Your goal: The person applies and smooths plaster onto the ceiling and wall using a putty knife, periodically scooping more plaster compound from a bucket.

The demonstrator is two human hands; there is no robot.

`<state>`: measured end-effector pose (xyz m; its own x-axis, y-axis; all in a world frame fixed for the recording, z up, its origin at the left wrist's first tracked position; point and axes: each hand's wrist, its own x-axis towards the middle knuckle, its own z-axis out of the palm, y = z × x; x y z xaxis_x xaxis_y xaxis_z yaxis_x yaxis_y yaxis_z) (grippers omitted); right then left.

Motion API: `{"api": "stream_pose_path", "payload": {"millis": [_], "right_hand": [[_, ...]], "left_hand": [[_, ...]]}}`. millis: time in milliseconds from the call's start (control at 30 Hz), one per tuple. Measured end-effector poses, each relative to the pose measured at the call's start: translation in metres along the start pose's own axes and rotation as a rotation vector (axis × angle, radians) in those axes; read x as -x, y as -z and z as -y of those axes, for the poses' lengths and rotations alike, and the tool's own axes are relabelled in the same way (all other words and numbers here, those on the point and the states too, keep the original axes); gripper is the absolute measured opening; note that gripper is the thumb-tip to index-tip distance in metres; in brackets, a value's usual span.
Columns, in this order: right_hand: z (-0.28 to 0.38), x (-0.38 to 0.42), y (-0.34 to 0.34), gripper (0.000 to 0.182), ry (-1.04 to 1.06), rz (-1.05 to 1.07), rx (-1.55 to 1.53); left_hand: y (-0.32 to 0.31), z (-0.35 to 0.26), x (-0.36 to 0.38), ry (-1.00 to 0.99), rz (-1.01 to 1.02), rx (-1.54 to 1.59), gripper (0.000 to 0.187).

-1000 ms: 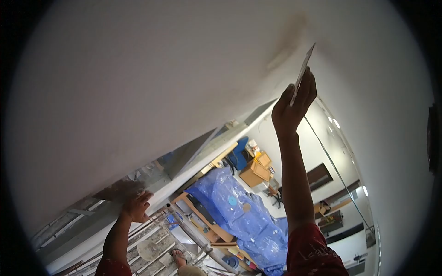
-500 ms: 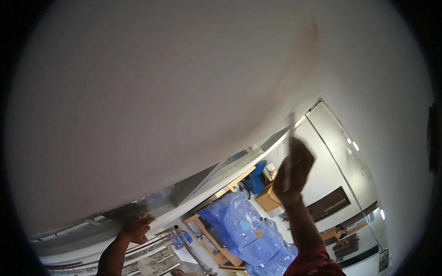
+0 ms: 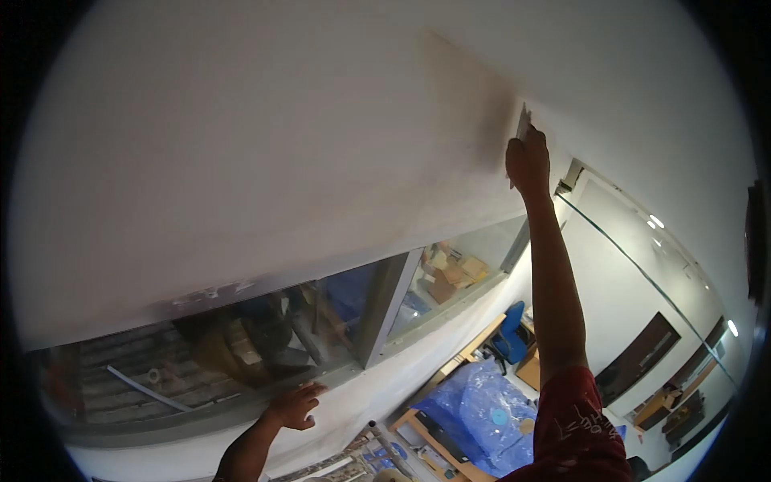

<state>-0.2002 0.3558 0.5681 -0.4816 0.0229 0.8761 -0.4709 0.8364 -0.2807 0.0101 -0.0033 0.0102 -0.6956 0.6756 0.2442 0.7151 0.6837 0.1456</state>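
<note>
White wall spreads above and ahead of my hands. My right hand, raised high, grips a flat scraper close to the corner; I cannot tell whether its edge touches the surface. My left hand, lower down, is loosely spread with nothing visible in it, beside the grey window frame; contact there is unclear. Blue plastic sheeting lies below my right hand. Tilting the blade too steeply could gouge the wall, and overreaching without a firm left-hand hold could cost me balance. A loose grip could drop the scraper.
</note>
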Motion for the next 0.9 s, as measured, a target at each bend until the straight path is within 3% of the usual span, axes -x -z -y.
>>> {"api": "stream_pose_path", "payload": {"millis": [100,233,300,367,433,500,533,633,733,767,833,900], "right_hand": [[0.011,-0.021,-0.01,0.048,0.109,0.037,0.05],[0.105,0.008,0.005,0.034,0.32,0.003,0.06],[0.154,0.02,0.018,0.029,0.617,0.116,0.576],[0.186,0.038,0.002,0.018,0.694,-0.245,0.186],[0.233,0.081,0.034,0.029,0.585,-0.254,-0.226],[0.245,0.11,0.074,0.035,0.536,-0.033,-0.233],[0.245,0.124,0.082,0.039,0.506,0.08,-0.24],[0.17,0.154,0.072,0.045,0.726,-0.21,-0.219],[0.079,0.16,0.056,0.041,0.267,-0.099,-0.326],[0.05,0.159,0.043,0.04,0.218,-0.155,-0.321],[0.021,0.164,0.019,0.042,0.239,-0.204,-0.407],[0.011,0.174,-0.002,0.043,0.451,-0.263,-0.403]], "left_hand": [[0.005,-0.005,-0.002,0.015,0.039,-0.042,0.039],[0.0,-0.003,-0.003,0.008,0.038,-0.092,0.04],[0.0,-0.005,-0.001,0.014,0.037,-0.093,0.039],[0.006,-0.008,-0.002,0.027,0.052,-0.1,0.039],[0.003,-0.008,-0.002,0.015,0.049,-0.09,0.041],[-0.001,-0.004,-0.005,0.006,0.023,-0.084,0.042],[-0.003,-0.003,-0.003,0.002,0.004,-0.082,0.042],[-0.008,-0.007,0.006,-0.037,-0.018,-0.081,0.045],[-0.011,0.002,0.001,-0.028,-0.015,-0.113,0.053],[-0.018,0.0,0.001,-0.019,0.004,-0.113,0.056],[-0.016,-0.005,0.006,-0.024,0.029,-0.224,0.062],[-0.011,-0.012,0.004,0.01,0.066,-0.298,0.067]]}}
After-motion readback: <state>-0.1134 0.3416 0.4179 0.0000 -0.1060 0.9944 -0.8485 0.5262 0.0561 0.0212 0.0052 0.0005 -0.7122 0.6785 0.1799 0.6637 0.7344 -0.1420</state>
